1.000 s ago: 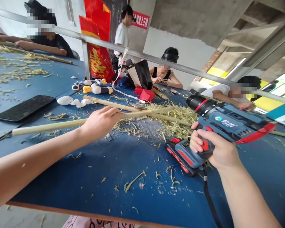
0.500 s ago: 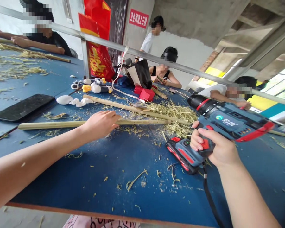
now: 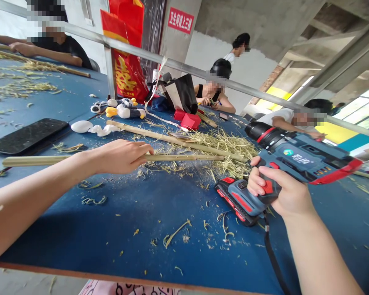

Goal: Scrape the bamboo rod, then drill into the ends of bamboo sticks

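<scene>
Bamboo tube (image 3: 184, 157) drawn leftward, left fingers (image 3: 138, 148) around it, right fingers (image 3: 266, 175) gripping cordless drill (image 3: 298, 157)

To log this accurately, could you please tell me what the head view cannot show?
Head view:
the right hand hides the grip of the cordless drill;
the left hand hides part of the bamboo tube;
the bottom edge cuts off the pink fabric;
the central seated person's hands hold something too small to identify.

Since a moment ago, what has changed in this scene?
The left hand has lowered the bamboo stick from a tilt to nearly level, and the person in white at the back has moved rightward. The right hand still grips the cordless drill.
</scene>
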Action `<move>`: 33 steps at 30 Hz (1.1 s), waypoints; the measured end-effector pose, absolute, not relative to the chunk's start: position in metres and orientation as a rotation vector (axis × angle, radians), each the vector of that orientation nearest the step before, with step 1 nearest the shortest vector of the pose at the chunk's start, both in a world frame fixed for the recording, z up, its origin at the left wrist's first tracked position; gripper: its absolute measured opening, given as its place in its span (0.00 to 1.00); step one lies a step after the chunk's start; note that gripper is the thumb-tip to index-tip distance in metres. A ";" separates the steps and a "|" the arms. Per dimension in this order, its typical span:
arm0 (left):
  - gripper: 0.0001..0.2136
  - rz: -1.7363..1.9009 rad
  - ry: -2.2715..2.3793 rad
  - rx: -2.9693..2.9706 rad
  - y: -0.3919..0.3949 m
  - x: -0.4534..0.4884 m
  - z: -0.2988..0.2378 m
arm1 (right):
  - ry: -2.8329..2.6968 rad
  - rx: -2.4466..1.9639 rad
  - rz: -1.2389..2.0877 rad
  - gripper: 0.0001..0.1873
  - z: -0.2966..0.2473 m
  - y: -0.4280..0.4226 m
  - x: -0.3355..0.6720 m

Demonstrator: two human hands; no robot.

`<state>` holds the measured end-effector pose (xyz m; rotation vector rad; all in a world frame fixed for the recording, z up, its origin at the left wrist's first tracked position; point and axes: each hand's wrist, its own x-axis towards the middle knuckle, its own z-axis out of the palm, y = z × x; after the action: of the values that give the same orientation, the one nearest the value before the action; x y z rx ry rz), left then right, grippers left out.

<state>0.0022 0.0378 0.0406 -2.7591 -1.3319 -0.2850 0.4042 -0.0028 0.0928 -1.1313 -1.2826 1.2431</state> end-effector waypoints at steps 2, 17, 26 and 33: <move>0.16 -0.323 -1.348 -2.710 0.036 0.011 0.036 | -1.282 -1.138 1.241 0.09 0.094 -0.004 0.403; 0.20 -0.441 -1.372 -2.455 0.039 0.031 0.021 | -1.286 -1.129 1.229 0.08 0.093 -0.005 0.401; 0.20 -0.551 -1.390 -2.598 0.041 0.030 0.013 | -1.313 -1.131 1.236 0.07 0.090 -0.003 0.406; 0.17 -0.521 -1.555 -2.627 0.040 0.029 0.016 | -1.336 -1.134 1.255 0.09 0.089 0.000 0.411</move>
<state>0.0286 0.0404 0.0163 -2.6274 -1.5548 -0.5211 0.4109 -0.0001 0.0890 -1.1338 -1.3358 1.2546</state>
